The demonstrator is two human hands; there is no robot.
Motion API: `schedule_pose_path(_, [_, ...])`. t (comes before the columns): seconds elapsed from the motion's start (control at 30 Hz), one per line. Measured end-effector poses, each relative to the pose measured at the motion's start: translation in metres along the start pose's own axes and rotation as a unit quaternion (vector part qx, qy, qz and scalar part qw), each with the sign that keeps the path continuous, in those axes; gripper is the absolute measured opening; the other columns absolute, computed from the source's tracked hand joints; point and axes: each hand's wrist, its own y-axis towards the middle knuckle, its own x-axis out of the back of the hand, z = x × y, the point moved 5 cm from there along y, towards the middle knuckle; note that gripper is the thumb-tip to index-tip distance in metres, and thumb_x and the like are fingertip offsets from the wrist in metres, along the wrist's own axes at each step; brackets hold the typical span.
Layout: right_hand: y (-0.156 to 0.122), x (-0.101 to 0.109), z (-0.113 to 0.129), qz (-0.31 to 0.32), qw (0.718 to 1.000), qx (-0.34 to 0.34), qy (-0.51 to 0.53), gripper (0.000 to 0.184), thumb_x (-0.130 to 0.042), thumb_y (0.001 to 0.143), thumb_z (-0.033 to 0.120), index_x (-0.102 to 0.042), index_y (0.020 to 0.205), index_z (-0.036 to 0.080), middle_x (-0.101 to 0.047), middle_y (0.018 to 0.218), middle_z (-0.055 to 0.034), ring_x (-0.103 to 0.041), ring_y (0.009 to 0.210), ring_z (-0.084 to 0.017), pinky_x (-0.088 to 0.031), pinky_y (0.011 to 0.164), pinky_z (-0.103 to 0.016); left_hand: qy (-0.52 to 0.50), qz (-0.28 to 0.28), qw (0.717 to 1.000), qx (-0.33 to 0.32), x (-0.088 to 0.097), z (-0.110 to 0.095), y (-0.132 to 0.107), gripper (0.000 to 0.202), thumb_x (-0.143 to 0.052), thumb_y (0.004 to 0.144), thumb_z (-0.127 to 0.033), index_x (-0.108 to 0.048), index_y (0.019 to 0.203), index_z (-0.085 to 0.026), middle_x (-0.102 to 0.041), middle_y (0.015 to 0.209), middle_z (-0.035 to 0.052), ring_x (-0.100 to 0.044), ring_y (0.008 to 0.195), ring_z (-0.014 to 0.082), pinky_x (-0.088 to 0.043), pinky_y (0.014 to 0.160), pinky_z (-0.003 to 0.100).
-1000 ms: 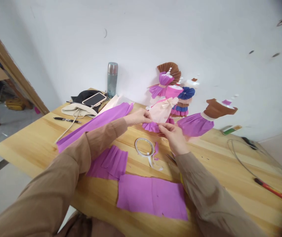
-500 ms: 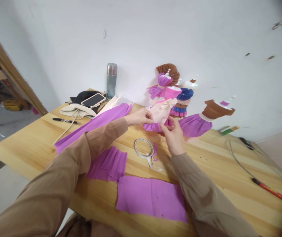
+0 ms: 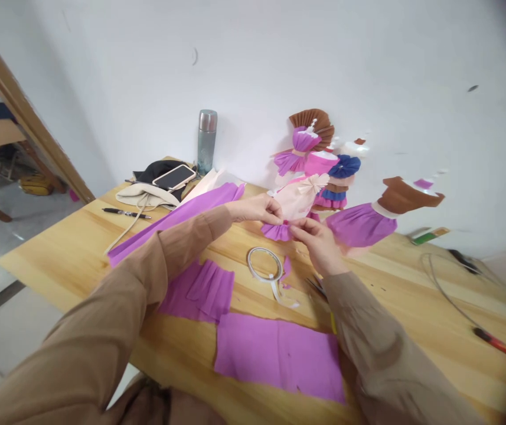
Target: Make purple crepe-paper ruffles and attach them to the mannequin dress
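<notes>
A small paper dress, pale pink with a fan-shaped bow, stands in front of me at the back of the table. At its hem is a gathered purple crepe paper ruffle. My left hand pinches the ruffle's upper edge with thumb and forefinger. Close beside it, my right hand has its fingertips pressed together on the right part of the same ruffle. The fingers hide the exact spot of the grip. Below the hands lies a roll of white tape with a loose end.
Purple paper pieces lie near the front edge. Scissors are partly under my right sleeve. Other paper dresses stand along the wall. A flask, phone, pen and red-handled tool lie or stand around.
My right hand has moved in toward the left hand, its fingers now closed at the ruffle near the left fingertips. The view has shifted slightly left, uncovering the scissors.
</notes>
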Motion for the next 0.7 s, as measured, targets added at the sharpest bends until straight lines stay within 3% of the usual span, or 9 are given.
schedule_pose_path(0.13, [-0.002,0.002,-0.001,0.008,1.0,0.005,-0.007,0.025,-0.075,0.064,0.041,-0.06,0.065,0.02,-0.058,0.062,0.0011,-0.05,0.059,-0.014,-0.041,0.06,-0.029,-0.016,0.012,1.0,0.001,0.001,0.002,0.001,0.014,-0.072,0.073,-0.02,-0.067,0.07,-0.008,-0.06,0.061,-0.0013,-0.05,0.059,0.0065,-0.038,0.061,0.022])
schedule_pose_path(0.27, [-0.005,0.004,0.0,-0.014,0.999,0.015,-0.037,0.024,-0.071,0.069,0.041,-0.058,0.065,0.02,-0.055,0.06,0.0016,-0.046,0.057,-0.013,-0.037,0.058,-0.029,-0.014,-0.026,0.999,0.016,0.007,0.008,0.002,0.01,-0.072,0.073,-0.016,-0.071,0.078,-0.007,-0.061,0.062,-0.0007,-0.052,0.059,0.007,-0.041,0.062,0.022])
schedule_pose_path(0.37, [-0.007,0.002,0.004,-0.029,0.997,0.03,-0.061,0.026,-0.068,0.07,0.044,-0.058,0.066,0.02,-0.056,0.062,0.001,-0.047,0.059,-0.014,-0.038,0.059,-0.029,0.017,-0.038,0.999,0.016,0.009,0.013,0.004,0.02,-0.072,0.07,-0.011,-0.074,0.09,-0.007,-0.062,0.062,-0.0011,-0.053,0.059,0.0075,-0.04,0.061,0.022])
schedule_pose_path(0.5, [-0.009,-0.002,0.011,-0.048,0.993,0.05,-0.093,0.028,-0.065,0.073,0.046,-0.054,0.066,0.021,-0.053,0.062,0.0014,-0.045,0.059,-0.014,-0.038,0.06,-0.029,0.042,-0.089,0.995,-0.007,0.012,0.02,0.01,0.021,-0.071,0.07,-0.009,-0.075,0.091,-0.008,-0.063,0.066,-0.0008,-0.053,0.062,0.0073,-0.04,0.06,0.02])
schedule_pose_path(0.7, [-0.007,-0.003,0.017,-0.082,0.985,0.077,-0.128,0.027,-0.063,0.075,0.045,-0.052,0.066,0.022,-0.05,0.062,0.0018,-0.044,0.061,-0.015,-0.036,0.06,-0.029,0.005,-0.138,0.99,-0.012,0.006,0.026,0.009,0.029,-0.066,0.075,-0.011,-0.074,0.103,-0.007,-0.058,0.061,-0.0026,-0.049,0.058,0.0067,-0.039,0.059,0.02])
